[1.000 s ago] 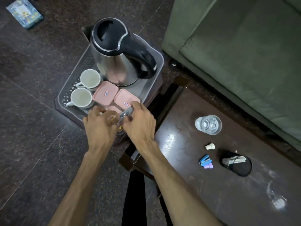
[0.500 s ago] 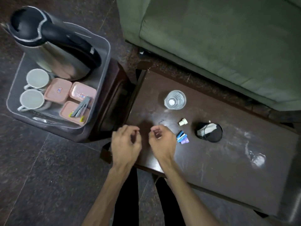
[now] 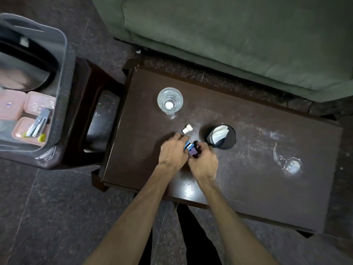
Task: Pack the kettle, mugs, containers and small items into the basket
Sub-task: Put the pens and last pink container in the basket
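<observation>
On the dark table (image 3: 248, 178), my left hand (image 3: 174, 152) and my right hand (image 3: 203, 159) close together around a small cluster of blue and purple pieces (image 3: 190, 147). My left fingers pinch the blue piece and my right fingers touch the purple one. A small white cap (image 3: 186, 129) lies just beyond them. The grey basket (image 3: 63, 60) stands at the far left on a dark stool (image 3: 84, 96). It holds the kettle (image 3: 28, 60), pink lidded containers (image 3: 38, 104) and a silver clip-like tool (image 3: 39, 123).
A clear glass (image 3: 170, 100) stands on the table beyond my hands. A black mesh cup (image 3: 222, 137) with white paper sits right of them. A green sofa (image 3: 238, 35) runs along the table's far side. White smudges mark the table's right part.
My view swung right from the basket to the table. Both hands left the basket, where the silver tool now lies on a pink container, and moved forward onto the blue and purple pieces.
</observation>
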Motion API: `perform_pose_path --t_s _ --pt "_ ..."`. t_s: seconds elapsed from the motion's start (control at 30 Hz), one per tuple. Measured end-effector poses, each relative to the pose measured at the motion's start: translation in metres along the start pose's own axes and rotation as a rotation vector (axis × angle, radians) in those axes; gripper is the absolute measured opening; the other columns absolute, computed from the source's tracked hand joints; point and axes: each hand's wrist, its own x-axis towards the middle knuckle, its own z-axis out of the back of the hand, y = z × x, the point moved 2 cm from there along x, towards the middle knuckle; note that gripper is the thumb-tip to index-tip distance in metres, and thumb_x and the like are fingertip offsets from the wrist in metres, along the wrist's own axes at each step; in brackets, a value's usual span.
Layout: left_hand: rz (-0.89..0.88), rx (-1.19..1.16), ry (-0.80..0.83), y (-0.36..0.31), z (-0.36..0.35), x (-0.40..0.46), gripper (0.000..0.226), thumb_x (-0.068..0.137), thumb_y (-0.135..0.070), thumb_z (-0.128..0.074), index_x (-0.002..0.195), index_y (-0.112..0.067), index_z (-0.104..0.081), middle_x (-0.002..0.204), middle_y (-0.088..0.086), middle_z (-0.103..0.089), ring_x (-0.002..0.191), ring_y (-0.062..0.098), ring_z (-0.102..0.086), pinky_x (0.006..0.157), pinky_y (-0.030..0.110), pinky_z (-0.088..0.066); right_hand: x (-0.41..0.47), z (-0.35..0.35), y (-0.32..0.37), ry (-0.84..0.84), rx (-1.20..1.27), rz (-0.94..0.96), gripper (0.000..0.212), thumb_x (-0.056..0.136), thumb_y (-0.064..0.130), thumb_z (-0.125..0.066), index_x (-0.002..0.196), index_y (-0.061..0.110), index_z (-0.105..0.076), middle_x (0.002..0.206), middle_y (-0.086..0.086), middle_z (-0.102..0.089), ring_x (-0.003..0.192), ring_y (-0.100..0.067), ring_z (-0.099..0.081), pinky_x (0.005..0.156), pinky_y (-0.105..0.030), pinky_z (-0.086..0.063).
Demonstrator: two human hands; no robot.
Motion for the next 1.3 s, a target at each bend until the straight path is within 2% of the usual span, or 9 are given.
perform_pose_path --t_s 0.3,0.5,0.6,0.7,0.8,0.93,1.07,1.17,1.3 --pt "0.007 -0.009 0.004 -0.005 -0.023 0.007 0.050 0.090 -0.029 -0.062 0.141 -0.029 -0.056 0.134 0.000 -0.059 0.115 0.030 -0.067 0.095 0.038 -0.052 0.016 -0.014 -0.028 -0.026 0.019 0.018 0.023 0.081 0.017 -0.070 0.103 0.019 -0.074 0.102 -0.008 -0.071 0.086 -0.033 -0.069 0.071 -0.029 -0.046" --pt "0.030 -0.051 0.083 -0.007 -0.031 0.000 0.036 0.090 -0.031 -0.064 0.126 -0.025 -0.065 0.128 0.004 -0.059 0.111 0.033 -0.067 0.092 0.040 -0.052 0.012 -0.010 -0.038 0.044 0.049 0.058 0.031 0.080 0.013 -0.074 0.110 0.022 -0.078 0.108 -0.006 -0.071 0.085 -0.028 -0.071 0.080 -0.034 -0.058" --pt "0.089 -0.126 0.118 -0.003 -0.030 -0.005 0.033 0.090 -0.028 -0.064 0.122 -0.017 -0.064 0.128 0.007 -0.060 0.109 0.036 -0.066 0.093 0.041 -0.051 0.006 -0.011 -0.035 0.017 0.036 0.078 0.027 0.079 0.013 -0.074 0.102 0.025 -0.079 0.099 -0.001 -0.070 0.075 -0.021 -0.065 0.069 -0.021 -0.044" --pt "0.176 -0.262 0.079 0.015 -0.026 -0.020 0.029 0.091 -0.023 -0.062 0.119 -0.014 -0.065 0.124 0.010 -0.065 0.107 0.035 -0.066 0.093 0.041 -0.052 -0.003 -0.017 -0.023 0.028 0.046 0.133 0.021 0.080 0.014 -0.073 0.095 0.027 -0.079 0.092 0.004 -0.067 0.072 -0.010 -0.054 0.068 -0.021 -0.039" --pt "0.264 -0.407 0.013 0.042 -0.020 -0.042 0.023 0.091 -0.011 -0.060 0.113 -0.013 -0.067 0.116 0.010 -0.070 0.104 0.031 -0.067 0.092 0.040 -0.050 -0.013 -0.029 -0.005 0.085 0.046 0.199 0.016 0.085 0.015 -0.072 0.094 0.027 -0.079 0.092 0.005 -0.070 0.075 -0.009 -0.058 0.067 -0.020 -0.043" --pt "0.337 -0.576 -0.118 0.078 -0.003 -0.072 0.019 0.090 -0.009 -0.059 0.105 -0.016 -0.068 0.105 0.003 -0.072 0.097 0.022 -0.066 0.087 0.034 -0.051 -0.028 -0.047 0.031 0.182 0.126 0.239 0.016 0.087 0.016 -0.070 0.089 0.030 -0.077 0.089 0.017 -0.073 0.078 -0.003 -0.068 0.074 -0.030 -0.059" --pt "0.389 -0.703 -0.328 0.112 0.036 -0.098 0.013 0.092 -0.018 -0.058 0.098 -0.025 -0.068 0.097 -0.009 -0.069 0.091 0.010 -0.063 0.084 0.027 -0.048 -0.052 -0.061 0.090 0.347 0.250 0.267 0.016 0.082 0.024 -0.068 0.089 0.036 -0.075 0.085 0.019 -0.076 0.077 -0.002 -0.071 0.068 -0.020 -0.057" --pt "0.390 -0.711 -0.528 0.138 0.086 -0.115 0.013 0.091 -0.022 -0.059 0.098 -0.028 -0.068 0.095 -0.012 -0.069 0.090 0.007 -0.064 0.084 0.027 -0.050 -0.073 -0.063 0.149 0.437 0.382 0.333 0.021 0.075 0.039 -0.061 0.090 0.034 -0.074 0.083 0.014 -0.077 0.072 -0.005 -0.071 0.064 -0.016 -0.053" --pt "0.372 -0.641 -0.735 0.175 0.163 -0.133 0.013 0.092 -0.021 -0.060 0.099 -0.025 -0.070 0.096 -0.008 -0.070 0.088 0.012 -0.065 0.081 0.032 -0.051 -0.099 -0.071 0.234 0.513 0.512 0.440 0.017 0.081 0.028 -0.063 0.092 0.026 -0.076 0.081 0.007 -0.077 0.073 -0.005 -0.070 0.067 -0.021 -0.055"
